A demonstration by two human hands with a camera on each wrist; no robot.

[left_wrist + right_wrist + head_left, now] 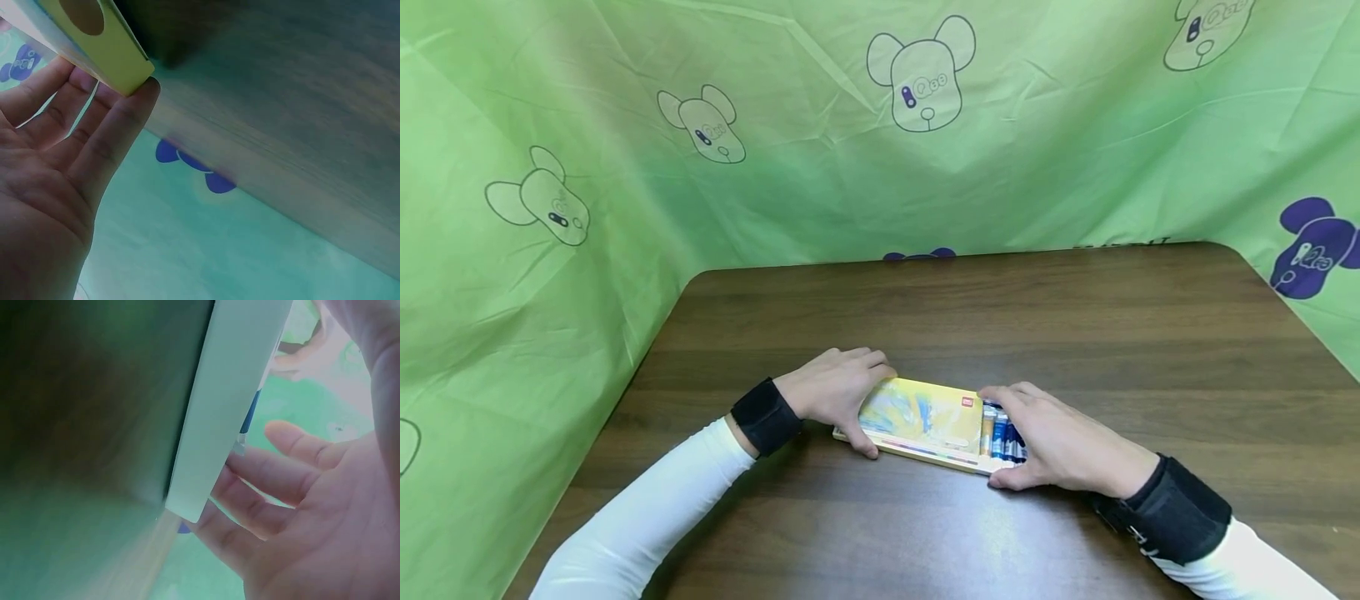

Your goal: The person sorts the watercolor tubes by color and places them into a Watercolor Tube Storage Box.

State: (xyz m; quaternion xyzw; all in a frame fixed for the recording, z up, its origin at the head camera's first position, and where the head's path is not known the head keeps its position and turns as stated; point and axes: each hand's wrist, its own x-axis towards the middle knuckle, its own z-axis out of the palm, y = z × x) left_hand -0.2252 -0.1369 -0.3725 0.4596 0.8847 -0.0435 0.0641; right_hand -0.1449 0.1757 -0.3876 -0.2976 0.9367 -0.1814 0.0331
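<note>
A flat yellow carton sleeve (917, 417) with blue and green strokes and a small red label lies on the table in the head view. Out of its right end projects a pale tray (225, 406) holding several blue and gold paint tubes (999, 435). My left hand (838, 392) grips the sleeve's left end, thumb on the near edge and fingers on the far one. The left wrist view shows a rounded cutout in that yellow end. At the other side my right hand (1063, 442) holds the tray between thumb and fingers, hiding its right end.
Brown wood-grain table (1000, 325) extends all around the box. Behind it and along the left hangs a green cloth (805, 192) printed with bear-like heads, meeting the table's back edge. Both wrists wear black bands (766, 417) beyond white sleeves.
</note>
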